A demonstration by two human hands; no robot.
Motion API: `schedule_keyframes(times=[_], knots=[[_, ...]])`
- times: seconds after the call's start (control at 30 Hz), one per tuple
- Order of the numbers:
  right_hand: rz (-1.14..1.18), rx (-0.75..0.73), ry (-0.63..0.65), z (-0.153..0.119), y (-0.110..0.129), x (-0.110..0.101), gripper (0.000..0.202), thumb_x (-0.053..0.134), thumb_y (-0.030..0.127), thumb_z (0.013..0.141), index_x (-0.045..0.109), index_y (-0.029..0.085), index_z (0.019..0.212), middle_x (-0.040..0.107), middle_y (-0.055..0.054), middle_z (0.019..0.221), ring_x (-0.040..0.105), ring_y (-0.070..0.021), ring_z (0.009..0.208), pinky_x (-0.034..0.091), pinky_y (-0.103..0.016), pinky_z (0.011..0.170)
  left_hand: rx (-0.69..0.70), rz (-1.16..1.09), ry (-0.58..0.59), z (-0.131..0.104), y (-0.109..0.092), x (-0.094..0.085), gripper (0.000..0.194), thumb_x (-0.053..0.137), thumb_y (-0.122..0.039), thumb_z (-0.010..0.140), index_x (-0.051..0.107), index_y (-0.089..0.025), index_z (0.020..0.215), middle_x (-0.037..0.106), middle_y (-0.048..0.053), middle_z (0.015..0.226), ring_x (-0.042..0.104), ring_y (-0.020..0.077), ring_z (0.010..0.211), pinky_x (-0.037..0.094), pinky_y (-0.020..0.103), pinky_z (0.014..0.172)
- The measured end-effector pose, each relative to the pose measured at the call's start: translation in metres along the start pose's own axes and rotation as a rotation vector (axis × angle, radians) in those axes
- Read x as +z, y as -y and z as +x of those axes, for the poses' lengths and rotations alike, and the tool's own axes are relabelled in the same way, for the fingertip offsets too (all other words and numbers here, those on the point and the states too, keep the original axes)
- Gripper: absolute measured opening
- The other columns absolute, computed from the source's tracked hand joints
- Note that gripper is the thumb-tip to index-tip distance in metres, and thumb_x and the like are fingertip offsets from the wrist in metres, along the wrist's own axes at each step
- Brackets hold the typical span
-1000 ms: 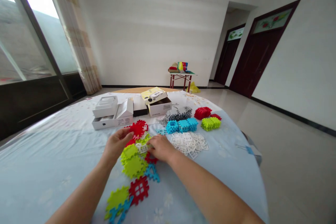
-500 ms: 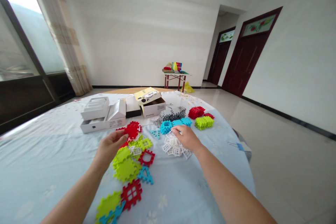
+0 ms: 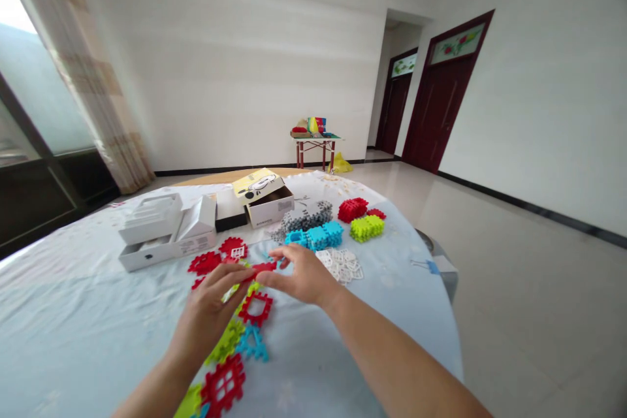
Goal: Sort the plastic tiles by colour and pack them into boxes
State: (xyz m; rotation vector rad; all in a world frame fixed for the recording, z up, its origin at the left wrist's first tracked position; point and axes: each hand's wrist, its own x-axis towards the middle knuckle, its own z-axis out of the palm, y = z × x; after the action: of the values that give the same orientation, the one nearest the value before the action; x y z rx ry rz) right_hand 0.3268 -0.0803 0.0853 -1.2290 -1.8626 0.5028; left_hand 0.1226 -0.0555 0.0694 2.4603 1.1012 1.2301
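A red toothed interlocking building piece point(image 3: 265, 267) is between my two hands, above the loose pieces. My left hand point(image 3: 208, 304) pinches its left end with the fingertips. On its other side my right hand point(image 3: 306, 274) has the thumb and curled fingers around it; the exact contact is partly hidden. Beneath and beside the hands lie red pieces point(image 3: 206, 263), a red square frame point(image 3: 256, 308), lime green pieces point(image 3: 225, 341), a blue triangular piece point(image 3: 253, 343) and a red window piece point(image 3: 224, 385). A small white window insert point(image 3: 238, 252) rests on red ones behind my left hand.
White inserts point(image 3: 345, 266) lie in a heap right of my right hand. Behind are stacks of blue point(image 3: 324, 235), grey point(image 3: 313, 215), red point(image 3: 353, 209) and lime green pieces point(image 3: 367, 228). White boxes point(image 3: 169, 245) and a yellow-lidded box point(image 3: 269, 210) stand at the back left.
My right hand has moved left from the white inserts to meet my left hand. The left hand has shifted slightly lower with the red piece. The view has turned a little.
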Motion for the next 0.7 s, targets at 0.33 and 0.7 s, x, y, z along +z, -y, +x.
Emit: schedule_keyframes(times=[0.33,0.7], knots=[[-0.087,0.012,0.106,-0.004,-0.004,-0.006,0.052,0.061,0.06,0.067,0.064,0.021,0.101,0.064,-0.005,0.09,0.06,-0.0153,0.073,0.046,-0.027,0.068,0.225,0.122,-0.02,-0.007,0.002,0.009,0.021,0.054,-0.031,0.08,0.066,-0.03,0.098,0.063,0.005,0.095,0.061,0.0181,0.086,0.051,0.027,0.071],[-0.123,0.121,-0.309,0.008,-0.078,-0.087,0.042,0.067,0.042,0.068,0.063,0.019,0.103,0.065,-0.006,0.101,0.06,-0.0172,0.087,0.046,-0.029,0.076,0.041,0.233,-0.051,-0.008,0.039,0.008,0.036,0.047,-0.044,0.08,0.049,-0.044,0.116,0.059,0.0,0.109,0.06,0.0226,0.094,0.054,0.037,0.078]])
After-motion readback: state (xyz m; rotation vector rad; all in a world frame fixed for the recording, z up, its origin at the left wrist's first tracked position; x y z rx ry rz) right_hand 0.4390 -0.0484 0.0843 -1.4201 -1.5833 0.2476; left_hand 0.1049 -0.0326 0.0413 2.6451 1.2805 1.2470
